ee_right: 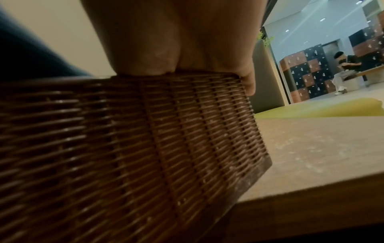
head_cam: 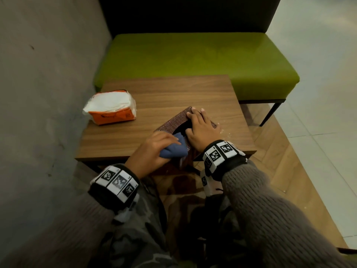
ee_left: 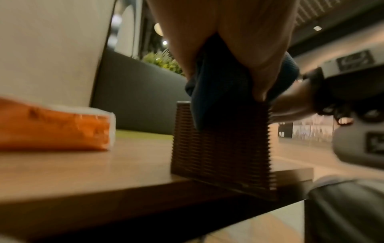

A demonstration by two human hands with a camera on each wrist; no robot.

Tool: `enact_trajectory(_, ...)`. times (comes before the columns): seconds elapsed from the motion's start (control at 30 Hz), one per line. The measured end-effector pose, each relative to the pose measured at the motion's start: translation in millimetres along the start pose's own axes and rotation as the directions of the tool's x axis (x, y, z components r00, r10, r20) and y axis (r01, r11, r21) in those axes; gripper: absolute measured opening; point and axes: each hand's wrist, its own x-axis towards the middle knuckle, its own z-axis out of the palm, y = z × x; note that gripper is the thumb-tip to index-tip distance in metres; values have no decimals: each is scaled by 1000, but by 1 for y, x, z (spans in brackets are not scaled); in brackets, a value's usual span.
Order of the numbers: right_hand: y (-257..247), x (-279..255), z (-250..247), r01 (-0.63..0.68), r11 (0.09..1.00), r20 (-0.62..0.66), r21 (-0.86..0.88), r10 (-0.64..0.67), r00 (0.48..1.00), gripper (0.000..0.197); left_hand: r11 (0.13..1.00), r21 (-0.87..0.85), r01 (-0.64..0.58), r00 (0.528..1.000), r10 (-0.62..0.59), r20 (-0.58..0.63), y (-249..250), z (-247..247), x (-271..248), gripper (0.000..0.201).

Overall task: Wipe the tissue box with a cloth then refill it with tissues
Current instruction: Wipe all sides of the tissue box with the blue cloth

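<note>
A brown woven tissue box [head_cam: 173,118] [ee_left: 220,148] [ee_right: 145,139] stands at the wooden table's [head_cam: 164,89] front edge, its near corner just past the edge. My left hand [head_cam: 152,147] [ee_left: 249,41] grips a bunched blue cloth [head_cam: 172,151] [ee_left: 218,90] and presses it against the box's near end, by the top rim. My right hand [head_cam: 202,126] [ee_right: 176,41] lies flat on the box's top with straight fingers, and its little finger droops over the right side. An orange pack of white tissues [head_cam: 112,107] [ee_left: 51,128] lies at the table's left.
A green cushioned bench [head_cam: 193,59] stands behind the table. A grey wall [head_cam: 38,93] runs along the left. White crumbs [head_cam: 228,132] dot the table right of the box. A person [ee_right: 344,72] sits far off in the right wrist view.
</note>
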Motion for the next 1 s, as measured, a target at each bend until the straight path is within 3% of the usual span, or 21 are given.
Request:
enact_trajectory(0.1,1,1,0,11,1000,-19,6,-11,1000,56,995,-6,96,992,-96,-76,5,7,12,34)
enact_trajectory(0.3,5,4,1,36,999,-20,4,-35,999,54,1000,17,6,1000,-6,3,19,12,-11,33)
enact_trajectory(0.47,6,7,1,48,999,-3,18,-48,999,55,988,23,155,982,-151,-116,29,28,16,22)
enact_trajectory(0.63,10,8,-4,78,997,39,3,-78,996,57,999,-5,54,998,-54,-33,26,18,-10,31)
enact_trajectory(0.7,9,8,-4,78,997,45,1,-78,996,57,988,-9,154,983,-154,-100,13,9,0,31)
enact_trajectory(0.77,7,9,-3,74,997,45,5,-75,996,56,962,-28,270,938,-269,-219,8,14,11,22)
enact_trajectory(0.8,7,9,-2,76,997,39,7,-76,996,56,960,-21,280,927,-276,-254,14,21,13,19)
enact_trajectory(0.93,8,11,-4,98,995,36,14,-99,994,55,995,4,100,991,-99,-92,46,43,-15,33)
enact_trajectory(1.0,8,12,-4,93,996,42,12,-93,995,56,996,-19,89,994,-90,-56,33,30,-17,36)
